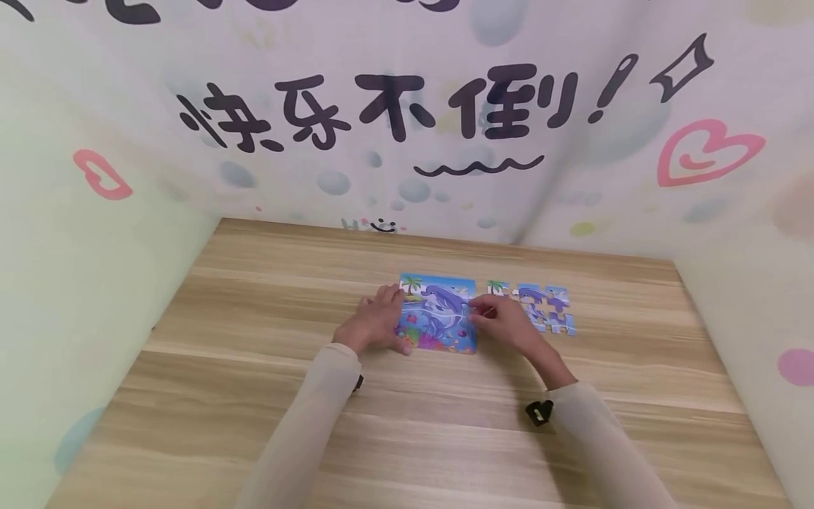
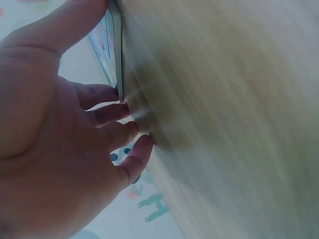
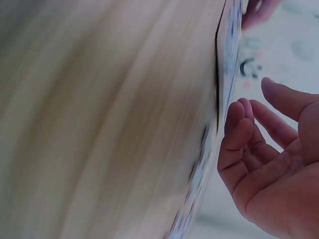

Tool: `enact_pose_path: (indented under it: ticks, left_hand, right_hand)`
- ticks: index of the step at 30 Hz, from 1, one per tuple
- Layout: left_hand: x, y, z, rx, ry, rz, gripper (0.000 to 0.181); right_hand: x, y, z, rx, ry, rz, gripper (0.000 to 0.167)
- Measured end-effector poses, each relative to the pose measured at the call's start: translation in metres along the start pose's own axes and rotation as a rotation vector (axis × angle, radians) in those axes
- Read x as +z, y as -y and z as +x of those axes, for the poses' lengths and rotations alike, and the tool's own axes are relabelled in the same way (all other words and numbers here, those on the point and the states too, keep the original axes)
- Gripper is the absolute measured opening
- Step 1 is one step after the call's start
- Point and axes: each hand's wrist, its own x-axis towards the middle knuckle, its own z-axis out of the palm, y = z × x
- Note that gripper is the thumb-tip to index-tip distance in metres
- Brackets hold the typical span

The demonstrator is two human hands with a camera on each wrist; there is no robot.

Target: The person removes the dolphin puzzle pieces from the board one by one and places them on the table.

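Note:
A jigsaw puzzle board (image 1: pixel 439 322) with a purple dolphin and sea scene lies flat on the wooden table. Against its left side rests my left hand (image 1: pixel 375 322), thumb by the near corner and fingertips along the edge; the left wrist view shows the board's edge (image 2: pixel 118 55) beside them. My right hand (image 1: pixel 505 322) hovers at the board's right edge. Its fingers bend loosely, the thumb stands apart, and nothing shows between them in the right wrist view. Several interlocking puzzle pieces (image 1: pixel 558 298) with matching artwork lie just right of that hand, partly hidden by it.
The wood-grain table (image 1: pixel 267 283) extends around the puzzle. Behind it hangs a white printed curtain (image 1: pixel 394 184) with black lettering, and pale walls border both sides. A black wrist device (image 1: pixel 539 412) sits at the right cuff.

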Motion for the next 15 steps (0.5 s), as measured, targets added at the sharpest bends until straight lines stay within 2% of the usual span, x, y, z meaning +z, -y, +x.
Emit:
enact_pose_path:
  ticks: [5, 7, 15]
  left_hand:
    - [0.000, 0.002, 0.001, 0.003, 0.009, 0.012, 0.116]
    - [0.000, 0.003, 0.002, 0.002, 0.014, 0.026, 0.117]
    - [0.002, 0.002, 0.005, 0.001, 0.006, 0.085, 0.113]
  right_hand:
    - [0.025, 0.024, 0.013, -0.067, 0.052, -0.015, 0.025]
    - [0.033, 0.032, 0.017, -0.069, 0.060, -0.051, 0.024]
    - [0.056, 0.061, 0.026, 0.019, 0.086, -0.218, 0.030]
